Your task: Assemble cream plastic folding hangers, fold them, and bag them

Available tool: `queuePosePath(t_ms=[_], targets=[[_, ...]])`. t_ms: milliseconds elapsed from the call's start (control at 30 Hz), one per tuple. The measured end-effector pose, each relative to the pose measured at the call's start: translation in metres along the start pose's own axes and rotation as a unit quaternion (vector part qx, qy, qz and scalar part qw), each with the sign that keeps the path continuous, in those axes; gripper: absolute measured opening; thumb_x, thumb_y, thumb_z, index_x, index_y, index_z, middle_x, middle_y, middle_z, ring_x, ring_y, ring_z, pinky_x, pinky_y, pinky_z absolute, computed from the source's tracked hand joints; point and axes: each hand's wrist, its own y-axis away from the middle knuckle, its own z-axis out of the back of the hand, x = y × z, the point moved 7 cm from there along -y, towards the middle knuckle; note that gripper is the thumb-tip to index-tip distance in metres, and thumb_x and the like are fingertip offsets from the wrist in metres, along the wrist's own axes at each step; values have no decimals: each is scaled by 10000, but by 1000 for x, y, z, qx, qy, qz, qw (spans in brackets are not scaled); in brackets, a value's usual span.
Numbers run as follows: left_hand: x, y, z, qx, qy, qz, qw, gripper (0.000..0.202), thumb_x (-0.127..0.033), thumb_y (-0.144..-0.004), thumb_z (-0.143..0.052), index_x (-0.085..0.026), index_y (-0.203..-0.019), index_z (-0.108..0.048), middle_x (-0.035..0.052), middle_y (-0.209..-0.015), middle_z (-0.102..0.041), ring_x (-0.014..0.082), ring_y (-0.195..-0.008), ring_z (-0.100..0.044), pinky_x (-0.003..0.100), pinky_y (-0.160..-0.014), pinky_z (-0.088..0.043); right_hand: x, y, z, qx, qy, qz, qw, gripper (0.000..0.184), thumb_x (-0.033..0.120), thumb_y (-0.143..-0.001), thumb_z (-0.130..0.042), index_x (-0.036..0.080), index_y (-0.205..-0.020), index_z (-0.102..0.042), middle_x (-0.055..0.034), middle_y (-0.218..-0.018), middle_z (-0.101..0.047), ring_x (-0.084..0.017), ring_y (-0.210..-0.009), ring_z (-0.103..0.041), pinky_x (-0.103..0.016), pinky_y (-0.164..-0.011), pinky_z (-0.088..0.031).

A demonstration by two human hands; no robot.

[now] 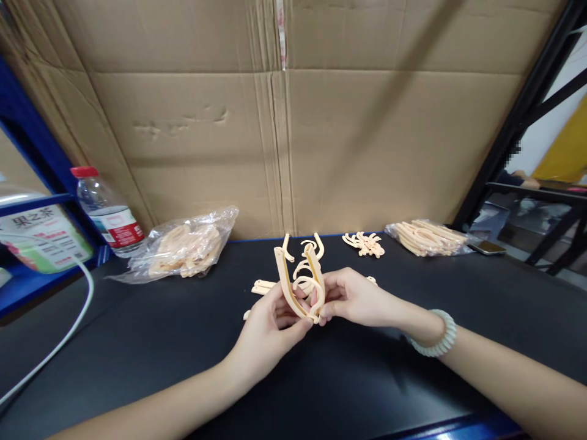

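Observation:
Before me, a cream plastic folding hanger (287,288) is held up with its two long arms raised in a narrow U and a curved hook between them. My left hand (270,324) is closed on its left arm, with the thumb near the bottom joint. The fingers of my right hand (351,297) pinch the lower right side by the same joint. Behind the hands, cream curved hooks (320,245) and flat strips (263,286) lie on the black table (183,348), partly hidden by the held piece.
A heap of small cream hooks (369,244) sits at the back. Clear bags of cream parts lie left (188,247) and right (426,237), with a phone (488,247) beside the right one. A bottle (110,211), white cable (76,333) and cardboard wall (192,146) border the table.

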Motion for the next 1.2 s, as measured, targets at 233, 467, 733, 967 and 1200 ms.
queuePosePath(t_ms=[233, 467, 733, 967, 1200], targets=[[0, 1, -1, -2, -9, -4, 1000, 333, -234, -725, -731, -170, -1002, -558, 66, -935, -734, 226, -856, -720, 372, -824, -580, -9, -2, 1, -35, -5, -28, 999, 154, 145, -658, -698, 140, -797, -633, -24, -724, -689, -165, -644, -666, -281, -634, -541], [1, 1, 1, -15, -12, 3, 1000, 358, -262, -723, -748, -163, -1020, -574, 99, -969, -742, 254, -870, -725, 419, -842, -577, -10, 0, 0, -61, -7, -34, 997, 151, 174, -656, -718, 146, -774, -629, -21, -706, -679, -168, -638, -662, -303, -641, -550], [5, 2, 7, -46, 1, 9, 999, 356, -262, -695, -773, -167, -970, -568, 91, -963, -747, 248, -865, -727, 391, -818, -583, -11, 0, -1, -88, -4, -39, 995, 172, 183, -661, -718, 139, -799, -625, -36, -732, -690, -168, -628, -671, -285, -610, -542], [4, -2, 11, -63, 35, 21, 997, 381, -266, -660, -795, -159, -933, -553, 76, -870, -759, 230, -801, -728, 375, -802, -575, -6, -1, 2, -111, 8, -31, 993, 224, 231, -677, -760, 128, -829, -632, -44, -742, -688, -176, -634, -683, -277, -590, -547], [1, -1, 14, -93, 48, 28, 994, 403, -294, -642, -827, -162, -924, -570, 66, -871, -758, 229, -839, -721, 370, -843, -558, -5, -2, 3, -140, -24, -30, 989, 305, 290, -628, -836, 130, -778, -624, -36, -704, -679, -185, -643, -689, -279, -600, -559]])
